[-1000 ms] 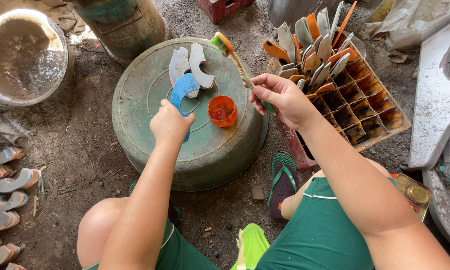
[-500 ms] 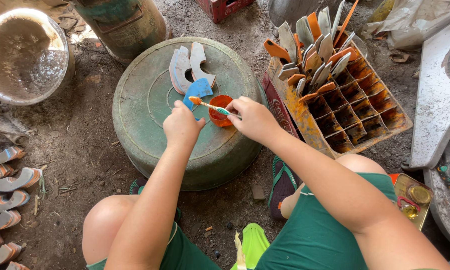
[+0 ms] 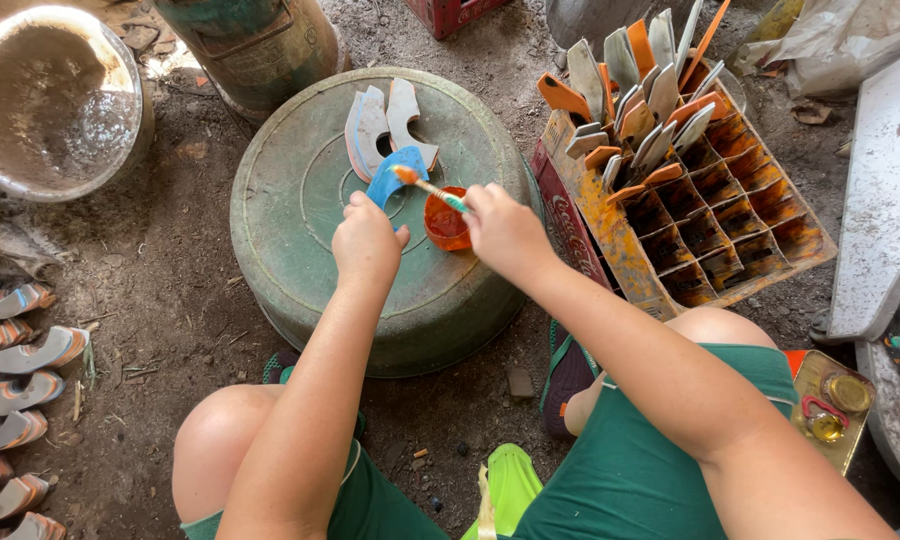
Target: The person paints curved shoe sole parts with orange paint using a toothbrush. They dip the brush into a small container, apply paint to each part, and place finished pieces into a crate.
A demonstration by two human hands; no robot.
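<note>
my right hand (image 3: pixel 505 228) is closing its fingers around a thin brush (image 3: pixel 428 187), whose orange-loaded tip is touching the blue piece (image 3: pixel 395 176). my left hand (image 3: pixel 367 240) is curling down on the near end of that blue piece, pinning it to the top of the upturned green basin (image 3: pixel 300 230). a small orange paint cup (image 3: pixel 444 222) is sitting on the basin between my two hands, just beside the brush. two pale unpainted pieces (image 3: pixel 385 122) are lying on the basin just beyond the blue one. to my right a divided crate (image 3: pixel 730 215) is standing tilted on the dirt, holding grey and orange pieces upright in its far cells. at my far left, painted pieces (image 3: pixel 15 390) are lying in a row on the ground, and a round metal bowl (image 3: pixel 50 100) is resting beyond them.
</note>
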